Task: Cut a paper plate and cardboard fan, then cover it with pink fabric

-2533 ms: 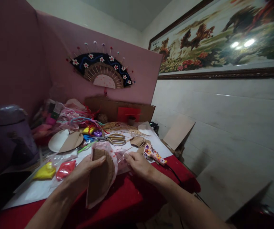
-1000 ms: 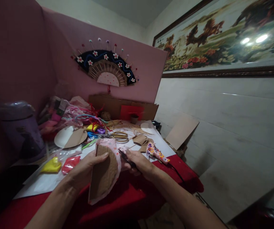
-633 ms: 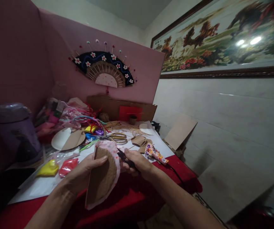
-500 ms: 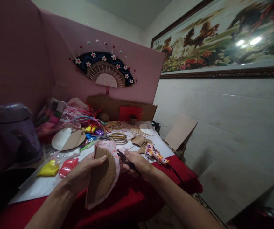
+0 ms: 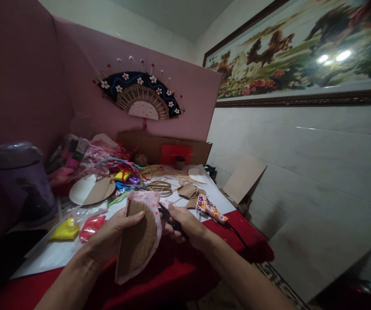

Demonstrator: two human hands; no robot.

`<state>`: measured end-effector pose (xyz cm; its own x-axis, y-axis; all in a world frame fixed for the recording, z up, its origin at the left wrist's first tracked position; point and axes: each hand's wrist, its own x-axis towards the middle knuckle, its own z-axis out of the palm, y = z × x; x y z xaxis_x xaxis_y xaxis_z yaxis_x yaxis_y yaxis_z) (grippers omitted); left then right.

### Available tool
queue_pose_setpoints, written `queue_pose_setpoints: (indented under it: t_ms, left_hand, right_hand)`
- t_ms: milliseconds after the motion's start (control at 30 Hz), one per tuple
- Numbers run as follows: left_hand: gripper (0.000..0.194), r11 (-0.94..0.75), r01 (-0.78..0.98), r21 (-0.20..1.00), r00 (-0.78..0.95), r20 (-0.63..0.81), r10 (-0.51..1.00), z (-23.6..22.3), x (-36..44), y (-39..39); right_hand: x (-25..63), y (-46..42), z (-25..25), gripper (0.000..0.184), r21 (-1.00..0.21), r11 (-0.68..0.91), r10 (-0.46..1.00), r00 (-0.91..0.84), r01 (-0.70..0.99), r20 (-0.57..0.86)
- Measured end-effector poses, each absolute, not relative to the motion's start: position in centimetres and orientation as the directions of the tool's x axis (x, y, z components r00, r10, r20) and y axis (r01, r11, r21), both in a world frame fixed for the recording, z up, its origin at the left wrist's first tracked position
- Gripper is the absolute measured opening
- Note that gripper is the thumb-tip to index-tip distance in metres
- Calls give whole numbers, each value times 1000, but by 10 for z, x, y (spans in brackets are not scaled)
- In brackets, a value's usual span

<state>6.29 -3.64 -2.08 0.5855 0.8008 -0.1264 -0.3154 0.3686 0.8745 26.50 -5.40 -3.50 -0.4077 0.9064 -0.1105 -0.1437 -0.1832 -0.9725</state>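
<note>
From the head view, two bare hands are up over the front of the table. The left hand (image 5: 116, 227) grips a half-round card (image 5: 138, 243), with its thumb flat on the brown face. The card is tilted — its straight side faces left and its round side faces right. Pink cloth (image 5: 145, 198) with red dots wraps over the round edge.

The right hand (image 5: 187, 223) is curled tight around a black tool (image 5: 171, 219). The tip points at the cloth by the round edge of the card. I cannot tell if it touches.

Under the hands is a red cover (image 5: 185, 269), with white paper (image 5: 39, 260) on it. On the left sit a yellow bag (image 5: 65, 229) and, just beside it, a red bag (image 5: 91, 228). Behind them is a round plate (image 5: 81, 189), part white and part brown. Past the card lie scissors (image 5: 161, 188) with gold handles, and thin sticks (image 5: 159, 170) are behind them. A glue gun (image 5: 211, 210) with flowers all over lies near the right hand.

A big dark fan (image 5: 130, 81) with white flowers is on the pink wall (image 5: 193, 105). A horse picture (image 5: 269, 60) hangs high on the right — two bright lights shine in it.
</note>
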Motion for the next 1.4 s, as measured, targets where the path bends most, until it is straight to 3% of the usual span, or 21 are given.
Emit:
queue_pose_setpoints:
  t_ms: [233,433,767,1233,1400]
  left_hand:
    - [20,361,-295,885,547,-154,823,-21,62,-35]
    - [22,371,-278,886,524,-184,832,-23,61,-34]
    - [25,395,-254,883,587,-184,788,-25,63,-36]
    - [27,400,-285,871,649,-132,749,-24,63,-38]
    - [27,405,-298,865,591,-166,789,-24,63,-36]
  right_hand:
    - [262,-59,-40,52,-988,-80,954,-298,-133,-37]
    - [270,-59,-42,52,-994,-108,942,-322,-13,-98]
    - [271,-56,-37,56,-994,-110,904,-413,26,-111]
    - [257,-52,-41,54,-985,-145,927,-359,-89,-105]
    - [245,-54,-47,56,-990,4,976,-214,-139,34]
